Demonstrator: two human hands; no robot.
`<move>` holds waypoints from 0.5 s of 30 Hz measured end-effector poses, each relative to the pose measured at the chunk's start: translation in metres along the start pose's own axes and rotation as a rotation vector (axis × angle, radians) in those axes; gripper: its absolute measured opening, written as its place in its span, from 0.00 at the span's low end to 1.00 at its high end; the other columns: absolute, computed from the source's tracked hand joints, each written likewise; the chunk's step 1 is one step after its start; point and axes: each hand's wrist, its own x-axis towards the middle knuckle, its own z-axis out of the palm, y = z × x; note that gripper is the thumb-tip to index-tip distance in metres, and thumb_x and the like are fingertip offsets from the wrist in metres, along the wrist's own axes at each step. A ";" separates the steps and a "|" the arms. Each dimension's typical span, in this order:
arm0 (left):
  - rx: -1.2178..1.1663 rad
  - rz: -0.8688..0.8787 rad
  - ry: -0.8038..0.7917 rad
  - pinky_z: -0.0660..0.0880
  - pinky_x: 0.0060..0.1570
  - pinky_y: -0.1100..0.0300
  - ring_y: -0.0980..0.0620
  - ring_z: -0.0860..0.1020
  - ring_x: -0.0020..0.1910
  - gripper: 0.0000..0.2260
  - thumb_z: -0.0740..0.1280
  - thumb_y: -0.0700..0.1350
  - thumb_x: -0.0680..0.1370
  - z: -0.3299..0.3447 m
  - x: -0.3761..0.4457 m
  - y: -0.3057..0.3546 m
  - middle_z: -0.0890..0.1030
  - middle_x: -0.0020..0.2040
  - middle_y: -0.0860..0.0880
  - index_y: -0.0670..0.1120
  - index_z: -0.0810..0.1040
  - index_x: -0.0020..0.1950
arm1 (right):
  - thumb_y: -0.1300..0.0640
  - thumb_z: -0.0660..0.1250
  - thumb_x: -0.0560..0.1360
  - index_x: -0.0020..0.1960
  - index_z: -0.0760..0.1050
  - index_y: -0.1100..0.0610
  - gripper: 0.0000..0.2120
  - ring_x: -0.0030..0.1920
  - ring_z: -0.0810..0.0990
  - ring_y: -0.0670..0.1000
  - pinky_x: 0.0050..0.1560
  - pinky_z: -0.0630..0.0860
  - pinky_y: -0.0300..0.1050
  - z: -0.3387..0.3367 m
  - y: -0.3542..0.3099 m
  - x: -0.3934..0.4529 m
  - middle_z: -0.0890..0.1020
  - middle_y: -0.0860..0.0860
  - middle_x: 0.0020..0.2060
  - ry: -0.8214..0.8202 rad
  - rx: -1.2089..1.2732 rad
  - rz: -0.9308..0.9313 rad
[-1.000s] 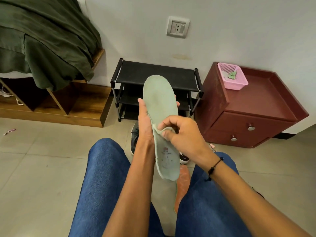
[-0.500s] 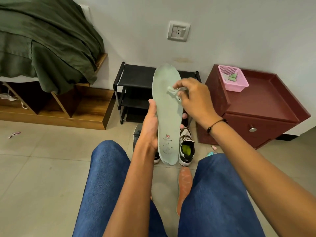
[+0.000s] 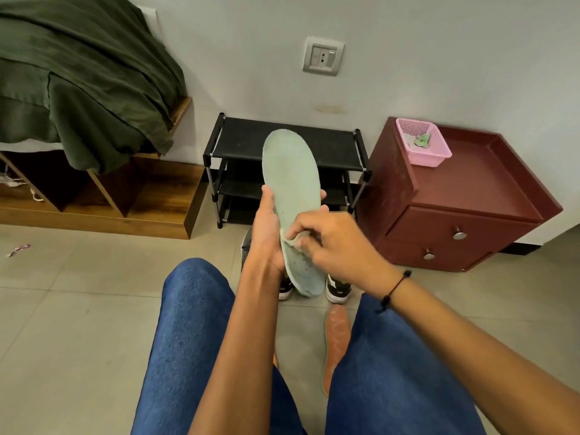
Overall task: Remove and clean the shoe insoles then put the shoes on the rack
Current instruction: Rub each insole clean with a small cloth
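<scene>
- Nearest the camera, two knees in blue jeans [image 3: 194,334] frame a strip of tiled floor [image 3: 62,309], where an orange insole [image 3: 336,334] lies flat between the legs.
- Above the knees, the left hand [image 3: 266,237] holds a pale green insole [image 3: 293,183] upright by its lower half, the grip wrapped round it from behind with fingertips showing past its right edge.
- Across from it, the right hand [image 3: 332,243], a black cord bracelet [image 3: 394,291] on its wrist, pinches a small pale cloth [image 3: 295,241] against the face of that insole near the heel end; its grip is closed on the cloth.
- Just beyond the hands, a pair of shoes [image 3: 337,288] stands on the floor, mostly hidden behind the insole and wrists.
- Behind the shoes, a black shoe rack [image 3: 244,142] stands against the wall.
- Right of the rack sits a dark red drawer cabinet [image 3: 455,215], with a pink basket [image 3: 422,142] on its top.
- Left of the rack, a wooden bed frame [image 3: 150,196] carries a dark green blanket [image 3: 78,83].
- Highest on the wall is a socket plate [image 3: 323,55].
</scene>
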 end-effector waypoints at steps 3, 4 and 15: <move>0.034 0.031 -0.031 0.77 0.45 0.53 0.46 0.80 0.44 0.29 0.48 0.64 0.80 0.004 0.002 -0.001 0.82 0.48 0.42 0.45 0.75 0.62 | 0.67 0.61 0.69 0.43 0.78 0.60 0.08 0.41 0.77 0.53 0.42 0.74 0.46 -0.022 0.008 0.021 0.80 0.53 0.39 0.184 -0.139 -0.072; 0.067 0.043 -0.037 0.77 0.43 0.53 0.47 0.81 0.42 0.28 0.47 0.64 0.80 0.005 0.002 -0.001 0.82 0.46 0.43 0.46 0.76 0.62 | 0.67 0.61 0.69 0.43 0.78 0.61 0.08 0.42 0.77 0.54 0.43 0.73 0.45 -0.027 0.013 0.030 0.79 0.54 0.39 0.246 -0.195 -0.065; -0.034 0.030 -0.037 0.78 0.51 0.56 0.47 0.80 0.49 0.38 0.45 0.69 0.77 -0.009 -0.001 -0.010 0.80 0.51 0.42 0.39 0.76 0.61 | 0.64 0.61 0.66 0.40 0.78 0.53 0.10 0.40 0.77 0.51 0.48 0.62 0.47 0.028 -0.001 0.007 0.82 0.46 0.39 0.204 -0.165 0.105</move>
